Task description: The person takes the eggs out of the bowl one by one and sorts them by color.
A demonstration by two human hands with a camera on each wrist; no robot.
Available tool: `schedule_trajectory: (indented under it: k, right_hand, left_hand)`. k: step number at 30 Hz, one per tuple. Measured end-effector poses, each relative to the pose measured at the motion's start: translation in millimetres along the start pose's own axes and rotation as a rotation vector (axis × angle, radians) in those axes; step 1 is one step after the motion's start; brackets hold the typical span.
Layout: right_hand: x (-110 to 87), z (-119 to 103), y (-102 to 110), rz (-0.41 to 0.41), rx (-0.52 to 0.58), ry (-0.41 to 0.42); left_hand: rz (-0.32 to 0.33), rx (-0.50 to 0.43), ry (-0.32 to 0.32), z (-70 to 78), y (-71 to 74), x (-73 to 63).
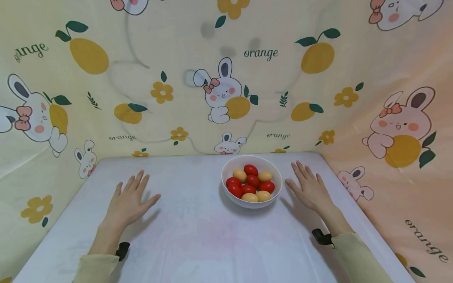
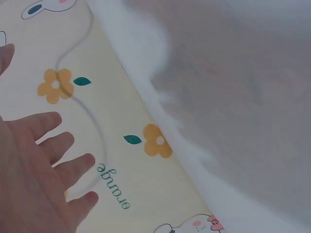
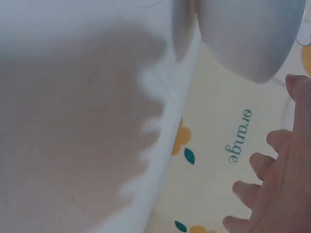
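Note:
A white bowl [image 1: 226, 192] stands toward the back of the white table, right of centre. Several glossy red egg-shaped pieces [image 1: 253, 181] and several pale tan ones [image 1: 249, 197] lie in it. My left hand [image 1: 129, 204] is held over the left side of the table with fingers spread, well apart from the bowl. Just right of the bowl hovers my right hand [image 1: 311, 190], its fingers extended and its thumb near the rim without touching. Neither hand holds anything. In the right wrist view the bowl's outer wall [image 3: 250, 39] shows above the right hand [image 3: 277, 179].
The white tabletop [image 1: 191, 243] reaches back to a cream cloth [image 1: 170, 129] printed with rabbits, oranges and flowers, which also rises along both sides. A dark wrist device [image 1: 122, 250] is on the left wrist and another [image 1: 322, 237] on the right.

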State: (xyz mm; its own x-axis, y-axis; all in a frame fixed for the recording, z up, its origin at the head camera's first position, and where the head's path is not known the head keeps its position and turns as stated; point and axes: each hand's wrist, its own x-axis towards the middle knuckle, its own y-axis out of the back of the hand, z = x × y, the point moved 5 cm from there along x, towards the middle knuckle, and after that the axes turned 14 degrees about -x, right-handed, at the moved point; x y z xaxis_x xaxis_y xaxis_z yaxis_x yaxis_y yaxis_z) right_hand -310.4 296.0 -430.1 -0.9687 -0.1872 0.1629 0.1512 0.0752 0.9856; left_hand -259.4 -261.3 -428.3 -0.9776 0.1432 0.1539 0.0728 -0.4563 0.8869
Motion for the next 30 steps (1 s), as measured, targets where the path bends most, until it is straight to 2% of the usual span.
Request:
schedule_trajectory:
  k: [7, 17, 22, 30]
  right_hand:
    - [3.0, -13.3, 3.7, 0.047, 0.096, 0.052]
    - [5.0, -36.2, 1.4, 0.022, 0.104, 0.114]
    - [6.8, -42.9, -2.2, -0.010, 0.065, 0.131]
    - [7.2, -50.1, -6.6, -0.056, 0.060, 0.118]
  left_hand:
    - [0.055, -0.001, -0.090, 17.7, 0.4, 10.8]
    - [0.178, -0.083, -0.293, 67.8, -6.4, 32.5]
    - [0.177, -0.115, -0.348, 91.3, -11.7, 43.7]
    - [0.140, -0.135, -0.369, 128.3, -19.6, 62.1]
